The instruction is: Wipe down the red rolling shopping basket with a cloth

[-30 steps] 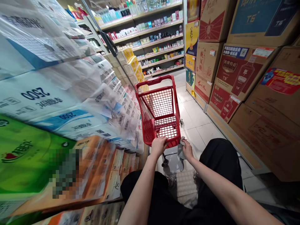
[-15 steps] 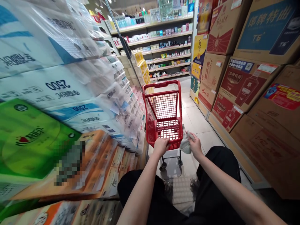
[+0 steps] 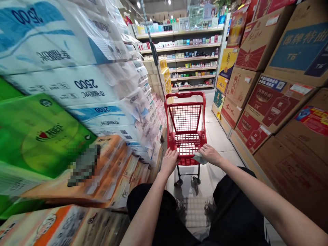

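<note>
A small red plastic shopping cart stands in front of my knees, its mesh basket holding nothing that I can see. My left hand grips the near left corner of its rim, fingers curled over the edge. At the near right corner, my right hand is closed on a pale grey-white cloth, which it presses against the rim. Part of the cloth is hidden under the fingers.
Plastic-wrapped tissue packs are piled high on the left, with a green pack closer to me. Cardboard cartons line the right side. Beyond the tiled aisle, a shelf unit holds many small products.
My right hand has brought the cloth left from outside the cart onto its near right rim. My left hand has shifted toward the left corner. The view has tilted up slightly.
</note>
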`<state>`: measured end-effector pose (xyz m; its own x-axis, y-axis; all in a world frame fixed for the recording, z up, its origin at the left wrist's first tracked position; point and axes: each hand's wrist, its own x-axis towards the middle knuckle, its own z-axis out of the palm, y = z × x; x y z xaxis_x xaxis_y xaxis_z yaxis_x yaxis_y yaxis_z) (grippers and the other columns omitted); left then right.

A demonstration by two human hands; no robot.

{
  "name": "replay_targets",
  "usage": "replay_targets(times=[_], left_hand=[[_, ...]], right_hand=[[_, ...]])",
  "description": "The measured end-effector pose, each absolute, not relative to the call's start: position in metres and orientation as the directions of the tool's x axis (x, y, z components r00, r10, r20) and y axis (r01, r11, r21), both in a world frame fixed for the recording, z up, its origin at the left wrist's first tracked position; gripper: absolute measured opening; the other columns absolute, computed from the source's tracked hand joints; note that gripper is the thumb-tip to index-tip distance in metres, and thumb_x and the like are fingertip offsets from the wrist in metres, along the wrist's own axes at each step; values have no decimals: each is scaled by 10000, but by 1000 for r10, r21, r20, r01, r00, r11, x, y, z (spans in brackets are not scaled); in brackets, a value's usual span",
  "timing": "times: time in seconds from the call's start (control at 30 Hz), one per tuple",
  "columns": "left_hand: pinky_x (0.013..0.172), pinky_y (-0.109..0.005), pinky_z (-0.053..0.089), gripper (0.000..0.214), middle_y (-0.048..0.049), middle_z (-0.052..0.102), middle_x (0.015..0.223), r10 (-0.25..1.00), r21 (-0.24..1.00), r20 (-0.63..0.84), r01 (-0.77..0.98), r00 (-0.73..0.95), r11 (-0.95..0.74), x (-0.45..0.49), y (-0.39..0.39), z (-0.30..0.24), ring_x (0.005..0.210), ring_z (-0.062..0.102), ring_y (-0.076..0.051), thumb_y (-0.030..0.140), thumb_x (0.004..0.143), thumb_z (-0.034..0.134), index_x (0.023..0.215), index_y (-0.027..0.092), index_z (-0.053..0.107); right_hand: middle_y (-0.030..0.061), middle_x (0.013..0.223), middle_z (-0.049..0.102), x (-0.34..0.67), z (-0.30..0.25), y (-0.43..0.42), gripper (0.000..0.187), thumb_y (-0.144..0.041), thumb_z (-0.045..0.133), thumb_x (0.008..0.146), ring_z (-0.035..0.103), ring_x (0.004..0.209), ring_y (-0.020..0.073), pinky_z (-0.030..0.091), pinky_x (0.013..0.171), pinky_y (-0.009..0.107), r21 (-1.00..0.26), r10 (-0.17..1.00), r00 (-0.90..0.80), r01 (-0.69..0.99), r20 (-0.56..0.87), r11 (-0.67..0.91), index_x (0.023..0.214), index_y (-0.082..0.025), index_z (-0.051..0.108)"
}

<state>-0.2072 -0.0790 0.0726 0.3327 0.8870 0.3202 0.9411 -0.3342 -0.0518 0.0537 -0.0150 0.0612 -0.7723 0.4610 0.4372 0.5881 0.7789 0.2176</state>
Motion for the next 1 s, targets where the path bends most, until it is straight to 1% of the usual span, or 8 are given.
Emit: replay_targets(times=[0.13, 0.2, 0.43, 0.57, 0.67, 0.77, 0.87, 1.0], left_hand=[[1045, -409, 233, 128, -30, 547, 857, 887, -88, 295, 935, 355, -345, -213, -74, 68, 891, 493, -196, 257, 788, 549, 888, 196, 496], [1028, -397, 253, 119, -38, 543, 853, 882, -98, 281, 925, 379, -367, -210, -71, 68, 886, 486, -196, 249, 791, 543, 881, 188, 495], [1004, -397, 260, 86, -59, 541, 874, 893, -43, 253, 927, 372, -374, -199, -69, 73, 897, 474, -206, 228, 807, 503, 878, 181, 494], [1011, -395, 251, 70, -67, 546, 889, 899, 22, 246, 926, 361, -378, -193, -70, 74, 905, 469, -203, 220, 816, 478, 873, 182, 495], [1010, -379, 253, 59, -64, 546, 882, 896, 23, 259, 925, 360, -378, -193, -72, 73, 896, 471, -195, 184, 823, 446, 857, 185, 494], [989, -365, 276, 39, -47, 541, 866, 889, 11, 245, 916, 386, -401, -198, -74, 73, 894, 471, -190, 220, 833, 460, 843, 194, 487], [977, -358, 287, 97, -28, 533, 854, 887, 4, 232, 911, 400, -412, -206, -74, 73, 886, 472, -184, 293, 832, 499, 846, 200, 478], [991, -365, 271, 114, -17, 535, 864, 893, -6, 222, 916, 392, -401, -210, -74, 76, 899, 479, -183, 286, 810, 540, 854, 204, 473]], right_hand=[[83, 722, 574, 51, 62, -12, 282, -333, 407, 907, 483, 720, 176, 350, 739, 322, 256, 436, -794, 567, 425, 783, 762, -144, 557], [86, 711, 574, 47, 60, -14, 305, -350, 398, 910, 478, 699, 172, 337, 715, 313, 256, 446, -788, 577, 425, 776, 755, -139, 557], [104, 732, 589, 31, 56, -23, 292, -274, 355, 922, 495, 697, 190, 319, 688, 323, 204, 568, -711, 681, 415, 704, 784, -130, 568], [108, 740, 598, 7, 57, -29, 259, -248, 369, 914, 515, 717, 203, 328, 698, 326, 186, 591, -708, 687, 386, 702, 807, -127, 572], [112, 757, 601, -11, 55, -33, 234, -245, 391, 904, 522, 731, 206, 334, 698, 320, 176, 604, -700, 696, 381, 696, 807, -129, 569], [106, 750, 595, -14, 53, -34, 225, -202, 374, 903, 520, 728, 197, 340, 697, 314, 161, 599, -701, 691, 387, 705, 809, -130, 565], [94, 745, 584, 4, 53, -32, 231, -157, 348, 900, 511, 722, 194, 350, 713, 328, 163, 576, -715, 672, 396, 722, 825, -132, 565], [98, 802, 577, 46, 57, -26, 240, -147, 335, 901, 503, 779, 199, 364, 803, 360, 161, 528, -744, 628, 409, 761, 902, -133, 575]])
